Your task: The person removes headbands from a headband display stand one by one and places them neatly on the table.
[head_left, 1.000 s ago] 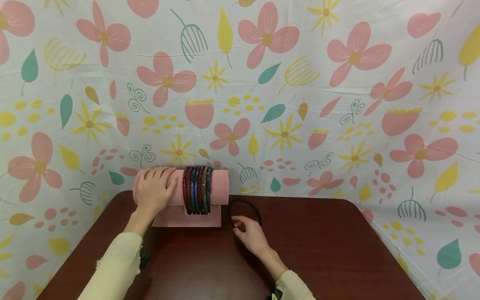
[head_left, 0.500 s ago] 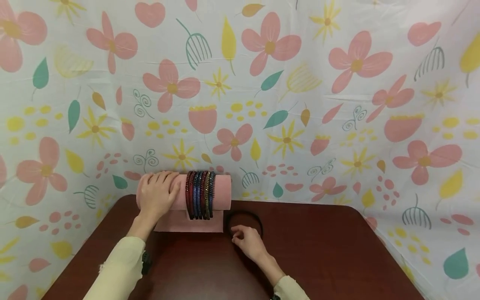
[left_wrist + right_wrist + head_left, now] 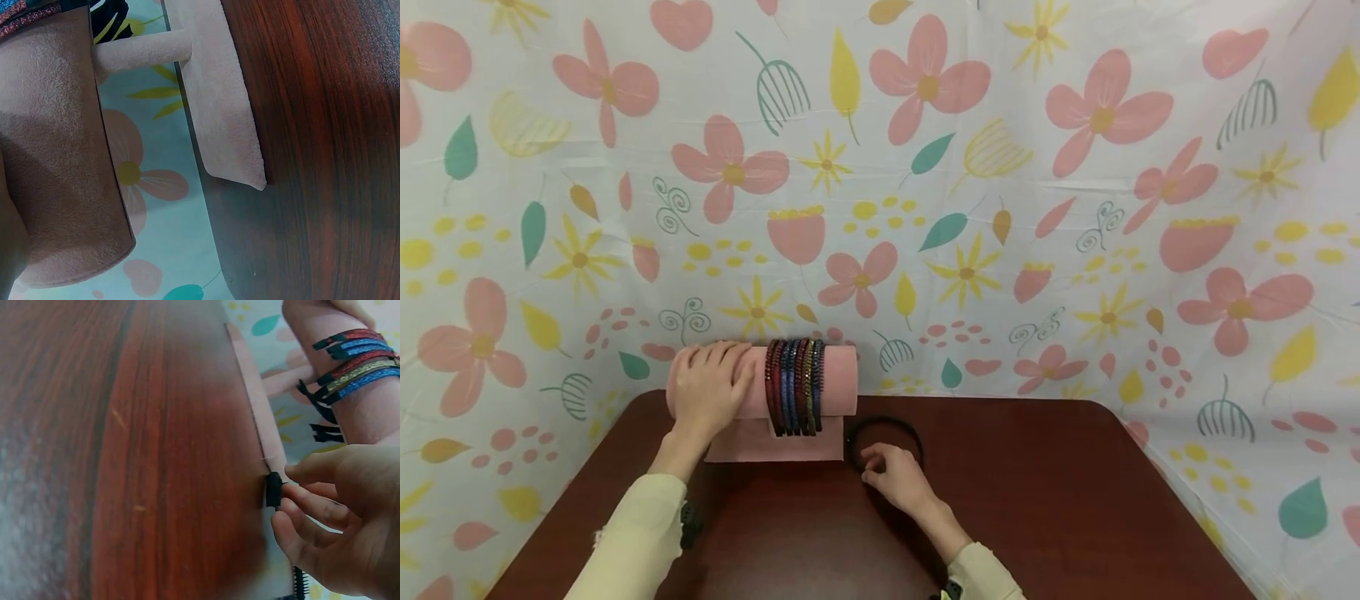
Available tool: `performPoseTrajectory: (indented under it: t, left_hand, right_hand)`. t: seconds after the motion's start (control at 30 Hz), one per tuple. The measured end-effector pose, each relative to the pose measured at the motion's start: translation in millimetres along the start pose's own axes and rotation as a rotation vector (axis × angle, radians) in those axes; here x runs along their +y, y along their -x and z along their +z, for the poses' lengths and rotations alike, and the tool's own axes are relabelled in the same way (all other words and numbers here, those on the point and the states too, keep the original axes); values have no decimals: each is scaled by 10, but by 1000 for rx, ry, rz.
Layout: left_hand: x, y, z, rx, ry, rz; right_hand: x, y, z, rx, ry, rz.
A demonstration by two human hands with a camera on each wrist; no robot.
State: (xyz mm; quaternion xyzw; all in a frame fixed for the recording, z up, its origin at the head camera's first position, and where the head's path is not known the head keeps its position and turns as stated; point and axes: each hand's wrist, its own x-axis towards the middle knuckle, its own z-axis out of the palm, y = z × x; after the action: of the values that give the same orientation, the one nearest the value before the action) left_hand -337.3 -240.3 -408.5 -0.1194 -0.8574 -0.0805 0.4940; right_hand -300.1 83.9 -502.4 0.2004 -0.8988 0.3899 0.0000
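The black headband [image 3: 883, 420] is sitting at the fingertips of the right hand [image 3: 898, 479], and from my remote seat I am seeing that thumb and fingers curling almost closed, pinching one end. It is arching just beyond the right end of a pink roll [image 3: 840, 379], its long axis running forward, the rounded curve pointing away from the person; small teeth are showing along part of it. The left hand [image 3: 703, 390] is curling over the roll's left end, gripping fuzzy fabric; this cylinder is lying crosswise. Glittery headbands [image 3: 794, 387] in red, blue and gold are ringing it, tips hanging down. A round post [image 3: 144, 51] is joining it to a flat pink base [image 3: 741, 442]. A glossy, reddish wood-grain table [image 3: 1037, 500] is stretching toward the floral backdrop [image 3: 850, 179].
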Motion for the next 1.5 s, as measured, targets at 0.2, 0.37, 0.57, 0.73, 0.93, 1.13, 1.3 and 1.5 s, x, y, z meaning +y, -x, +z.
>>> performPoseTrajectory:
  t: [0.2,0.37,0.57,0.73,0.93,1.13,1.3,1.5]
  left_hand:
    - [-36,3,10,45,-4,11]
    - [-43,0,32,40,-3,7]
    - [-29,3,41,19,4,-3]
    - [-31,14,50,20,0,-5]
    - [-29,5,39,20,5,-4]
    - [-24,-4,20,12,5,-6]
    - [-29,-8,26,29,9,-1]
    - [-29,-3,36,26,12,-3]
  right_hand:
    - [-92,4,-89,47,24,-54]
    - [-179,-1,-139,88,33,-81]
    - [-273,18,-163,81,18,-103]
    - [-340,20,-178,101,-5,-148]
    - [-437,4,-192,119,-23,-182]
    - [-515,-16,-190,123,-22,-193]
    - [-559,-45,-183,122,-24,-197]
    - [-591,-82,-156,131,-17,-225]
